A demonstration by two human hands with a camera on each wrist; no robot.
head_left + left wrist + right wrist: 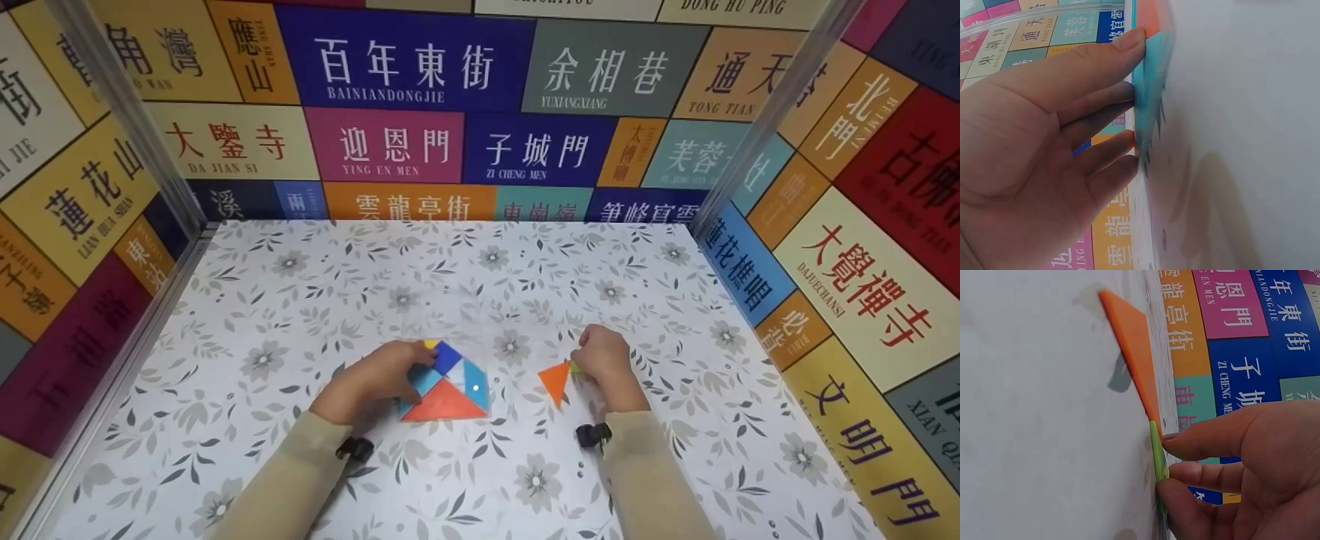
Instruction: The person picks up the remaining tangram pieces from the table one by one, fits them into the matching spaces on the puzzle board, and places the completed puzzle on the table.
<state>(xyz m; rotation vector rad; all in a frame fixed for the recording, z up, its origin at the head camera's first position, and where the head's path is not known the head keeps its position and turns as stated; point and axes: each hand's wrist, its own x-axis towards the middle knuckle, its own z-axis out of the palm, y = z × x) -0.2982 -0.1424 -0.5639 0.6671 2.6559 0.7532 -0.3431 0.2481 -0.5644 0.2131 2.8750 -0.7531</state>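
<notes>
Tangram pieces form a partial figure on a clear tray point(487, 405) in the head view: a red triangle point(445, 401), a dark blue piece point(448, 358), a light blue piece point(474, 379) and a sliver of yellow. My left hand point(379, 375) touches the tray's left side with thumb and fairly straight fingers, covering part of it. Further right, my right hand point(606, 364) pinches a small green tangram piece point(1157, 450) between thumb and finger, low at the table. An orange triangle point(556, 382) lies flat, its corner meeting the green piece.
A white table point(405, 480) with a grey leaf-and-flower print lies under both hands. Colourful panels point(382, 146) with Chinese lettering stand at the back and both sides. Dark wrist straps point(594, 435) circle the sleeves.
</notes>
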